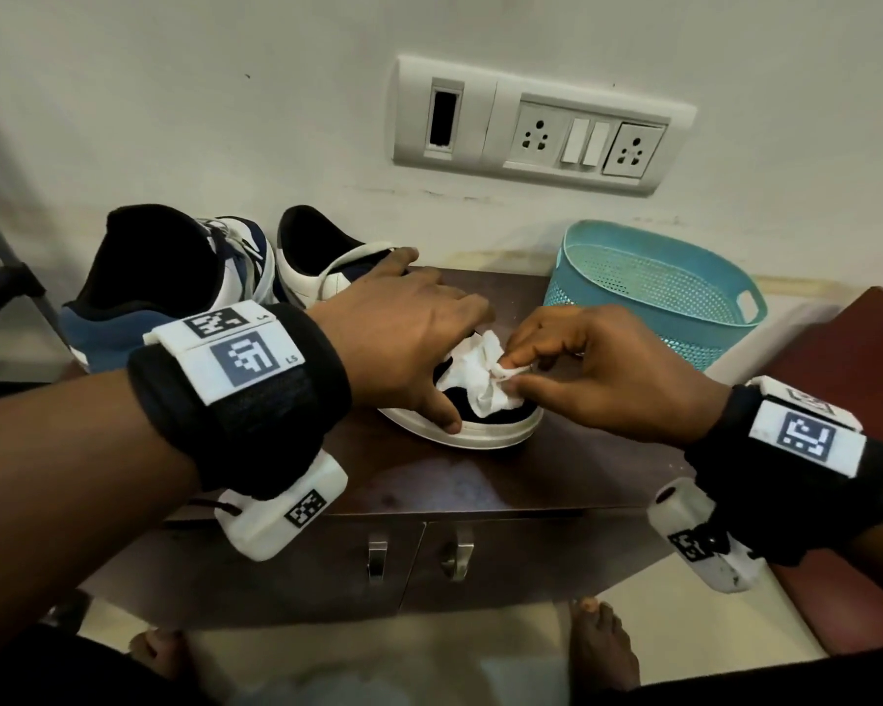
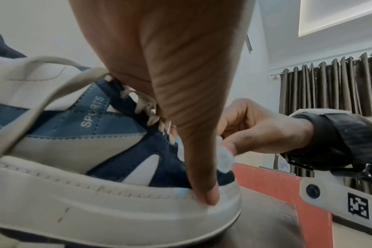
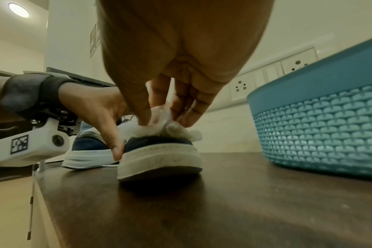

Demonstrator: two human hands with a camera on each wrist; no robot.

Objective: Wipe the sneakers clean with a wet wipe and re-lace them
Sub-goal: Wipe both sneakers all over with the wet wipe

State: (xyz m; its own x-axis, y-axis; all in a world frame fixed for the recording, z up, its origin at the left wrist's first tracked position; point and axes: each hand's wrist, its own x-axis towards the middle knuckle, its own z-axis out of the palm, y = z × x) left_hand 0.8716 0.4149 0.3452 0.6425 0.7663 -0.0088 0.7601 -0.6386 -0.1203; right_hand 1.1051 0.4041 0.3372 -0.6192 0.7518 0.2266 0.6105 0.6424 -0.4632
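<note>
Two blue, navy and white sneakers stand on a dark brown cabinet top (image 1: 480,481). The near sneaker (image 1: 490,435) points its toe toward me. My left hand (image 1: 419,349) grips it from above, thumb (image 2: 202,176) pressed on the white sole edge and fingers over the far side. My right hand (image 1: 521,372) pinches a crumpled white wet wipe (image 1: 475,374) between thumb and fingertips on the navy toe cap (image 3: 159,142). A loose off-white lace (image 2: 42,87) loops along this sneaker's side. The second sneaker (image 1: 174,277) stands at the back left by the wall.
An empty teal perforated basket (image 1: 658,287) stands at the back right of the cabinet top, close to my right hand. A socket panel (image 1: 541,124) is on the wall behind. A red-brown seat (image 1: 862,349) adjoins at the right. My bare feet (image 1: 602,649) are below the front edge.
</note>
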